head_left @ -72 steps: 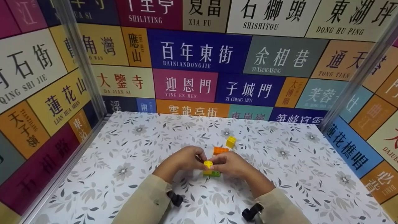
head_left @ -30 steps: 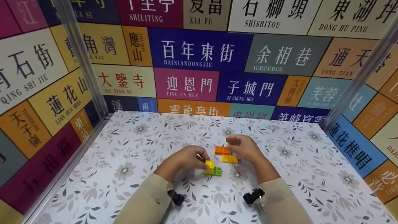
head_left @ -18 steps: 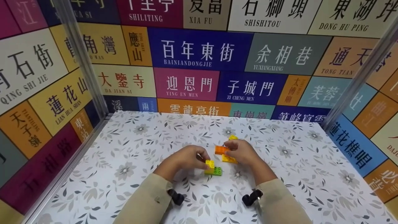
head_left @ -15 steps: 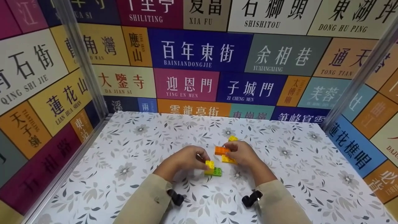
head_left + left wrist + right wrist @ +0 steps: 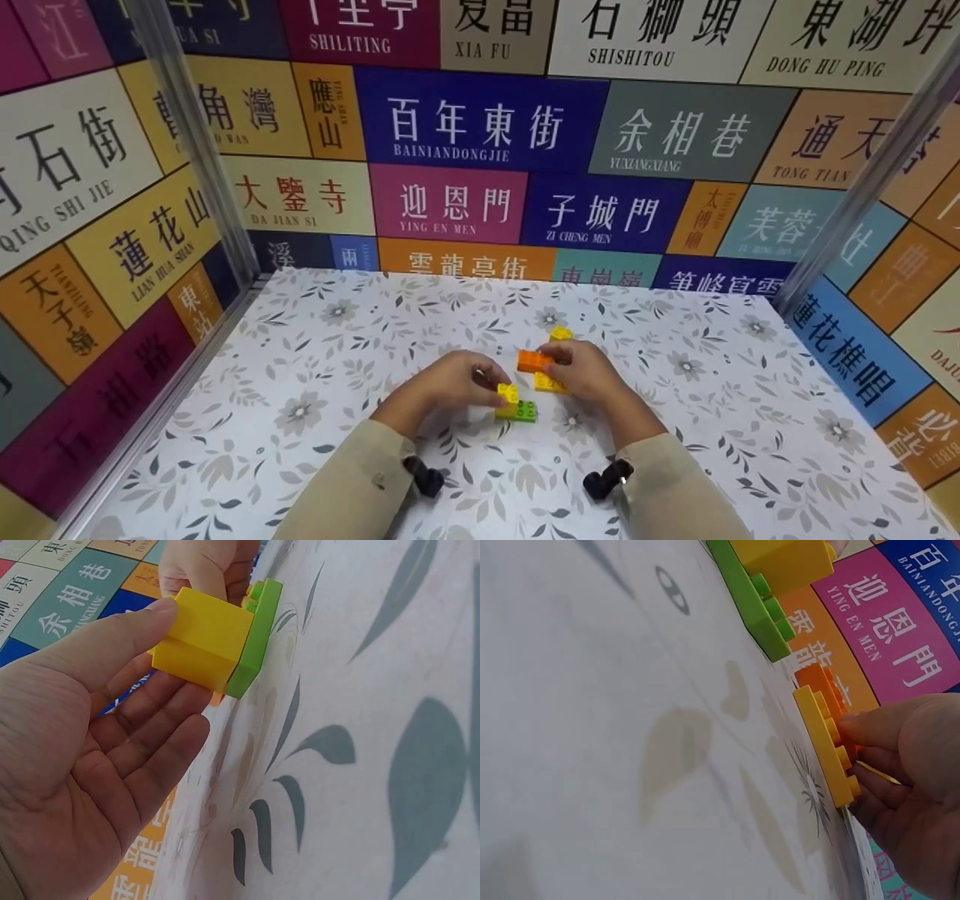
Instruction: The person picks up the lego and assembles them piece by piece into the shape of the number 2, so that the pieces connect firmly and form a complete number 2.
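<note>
My left hand (image 5: pixel 457 381) pinches a tall yellow toy building brick (image 5: pixel 206 626) between thumb and fingers. That brick is joined to one end of a flat green brick (image 5: pixel 525 409); the green studs at the other end are bare. Over to the right, my right hand (image 5: pixel 589 369) holds the right end of an orange brick (image 5: pixel 531 361) between thumb and fingers. In front of the orange brick lies a flat yellow brick (image 5: pixel 253 596) (image 5: pixel 821 742), partly covered by the right hand in the head view. Behind that hand another yellow brick (image 5: pixel 560 332) shows only its top.
A white tablecloth with grey leaves and flowers (image 5: pixel 300 412) covers the table. Panels with large printed characters (image 5: pixel 480 120) stand at the back and both sides, with clear corner posts (image 5: pixel 199 142) between them. Black wrist mounts (image 5: pixel 425 478) sit at both cuffs.
My right hand has left the yellow-and-green stack, reached back by the rear yellow brick, then come down to grip the orange one. The left hand keeps its hold with hardly any movement.
</note>
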A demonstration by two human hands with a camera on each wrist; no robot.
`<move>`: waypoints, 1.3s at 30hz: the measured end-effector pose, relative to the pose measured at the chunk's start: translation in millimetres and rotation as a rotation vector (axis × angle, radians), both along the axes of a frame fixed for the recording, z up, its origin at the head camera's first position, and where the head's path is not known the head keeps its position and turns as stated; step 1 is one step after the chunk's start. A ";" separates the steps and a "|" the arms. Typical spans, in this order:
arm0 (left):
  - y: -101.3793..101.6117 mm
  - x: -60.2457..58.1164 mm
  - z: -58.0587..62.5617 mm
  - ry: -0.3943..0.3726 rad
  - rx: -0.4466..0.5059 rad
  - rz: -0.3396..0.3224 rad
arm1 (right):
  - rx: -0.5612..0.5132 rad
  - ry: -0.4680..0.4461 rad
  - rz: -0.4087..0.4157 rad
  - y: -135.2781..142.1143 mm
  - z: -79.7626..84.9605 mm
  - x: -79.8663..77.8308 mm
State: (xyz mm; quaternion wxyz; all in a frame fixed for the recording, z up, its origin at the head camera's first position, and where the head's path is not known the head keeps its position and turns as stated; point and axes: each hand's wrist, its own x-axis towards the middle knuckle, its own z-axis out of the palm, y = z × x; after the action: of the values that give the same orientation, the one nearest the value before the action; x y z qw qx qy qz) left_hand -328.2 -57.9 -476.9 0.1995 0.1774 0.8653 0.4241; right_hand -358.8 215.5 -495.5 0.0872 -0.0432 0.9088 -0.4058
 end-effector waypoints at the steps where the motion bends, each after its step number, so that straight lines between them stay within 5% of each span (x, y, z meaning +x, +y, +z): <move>1: 0.2 -0.1 -0.1 -0.002 0.005 0.004 | 0.003 0.001 -0.002 -0.2 0.4 0.3; 20: 4.8 -1.1 -5.6 0.021 0.024 0.028 | -0.007 -0.029 -0.017 -8.8 22.8 12.6; 39: 6.5 -1.2 -9.8 0.065 0.025 0.051 | -0.144 0.134 0.252 -4.9 45.4 40.4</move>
State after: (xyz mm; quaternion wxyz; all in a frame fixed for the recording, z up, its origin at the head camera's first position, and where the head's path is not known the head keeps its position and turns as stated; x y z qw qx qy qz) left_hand -329.5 -51.5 -486.7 0.1580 0.1714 0.8702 0.4340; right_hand -318.4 210.6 -450.1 0.0732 -0.1897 0.8686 -0.4518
